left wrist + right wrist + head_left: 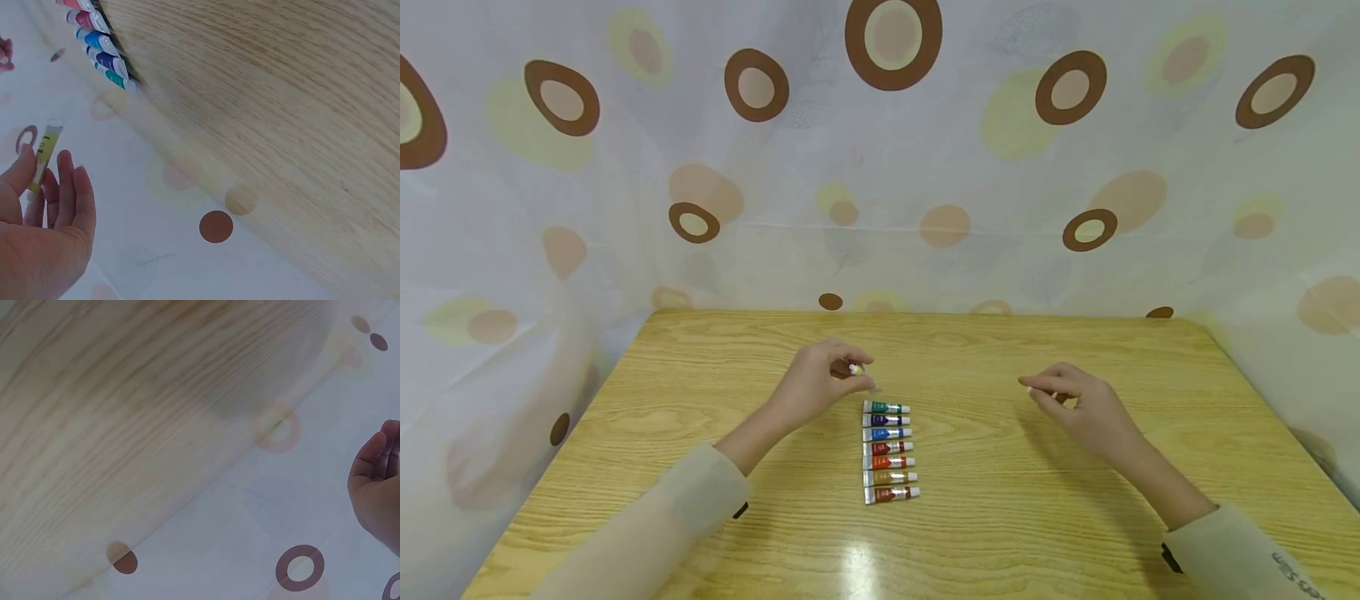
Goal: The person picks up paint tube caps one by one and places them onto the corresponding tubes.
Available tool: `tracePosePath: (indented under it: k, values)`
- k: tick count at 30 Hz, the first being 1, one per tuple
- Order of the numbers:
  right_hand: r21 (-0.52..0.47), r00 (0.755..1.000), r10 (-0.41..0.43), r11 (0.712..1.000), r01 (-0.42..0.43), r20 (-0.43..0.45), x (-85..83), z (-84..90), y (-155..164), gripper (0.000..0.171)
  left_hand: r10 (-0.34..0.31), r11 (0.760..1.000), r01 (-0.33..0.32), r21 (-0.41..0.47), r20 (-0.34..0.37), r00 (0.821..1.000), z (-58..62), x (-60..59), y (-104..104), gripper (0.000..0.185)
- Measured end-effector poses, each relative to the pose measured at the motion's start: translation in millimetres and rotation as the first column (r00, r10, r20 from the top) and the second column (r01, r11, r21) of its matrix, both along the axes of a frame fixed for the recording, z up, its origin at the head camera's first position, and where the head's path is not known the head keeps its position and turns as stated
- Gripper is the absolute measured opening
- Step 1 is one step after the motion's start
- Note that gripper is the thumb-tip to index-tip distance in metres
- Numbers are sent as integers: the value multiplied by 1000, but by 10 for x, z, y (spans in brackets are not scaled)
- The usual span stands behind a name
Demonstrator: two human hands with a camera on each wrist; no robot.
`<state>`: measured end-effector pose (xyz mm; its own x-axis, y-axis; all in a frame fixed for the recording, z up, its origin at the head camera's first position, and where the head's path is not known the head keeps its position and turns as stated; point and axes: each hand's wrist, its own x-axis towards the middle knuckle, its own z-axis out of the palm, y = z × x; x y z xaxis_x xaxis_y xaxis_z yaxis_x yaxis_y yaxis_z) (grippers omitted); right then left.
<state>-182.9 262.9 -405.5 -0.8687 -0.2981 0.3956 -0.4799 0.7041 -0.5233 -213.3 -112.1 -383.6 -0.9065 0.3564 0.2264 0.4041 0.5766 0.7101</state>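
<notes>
In my left hand point(815, 382) I pinch a small paint tube point(45, 150) with a yellow label between thumb and fingers, above the table. Its flat silver end points away from the palm, and my fingers partly cover its white other end. Just below that hand lies a column of several paint tubes point(887, 434) in green, blues, reds and ochre, their white caps to the right. Off to the right, my right hand point(1086, 408) is raised over the table. Its thumb and index finger pinch a tiny white piece point(1031, 390), too small to make out.
The wood-grain table point(970, 533) reaches back to a pale curtain point(895, 267) with brown, peach and yellow circles. This curtain also hangs along the left and right sides. Light glares off the table near its front.
</notes>
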Motion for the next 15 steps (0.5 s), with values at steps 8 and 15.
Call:
tracePosePath:
  k: [8, 15]
  values:
    - [-8, 1000, 12, 1000, -13, -18, 7, -1, -31, 20, 26, 990, -34, 137, 54, 998, 17, 24, 64, 42]
    - [-16, 999, 26, 1000, -26, -22, 27, 27, -70, 20, 21, 987, -39, 157, 113, 993, 45, 42, 118, 48]
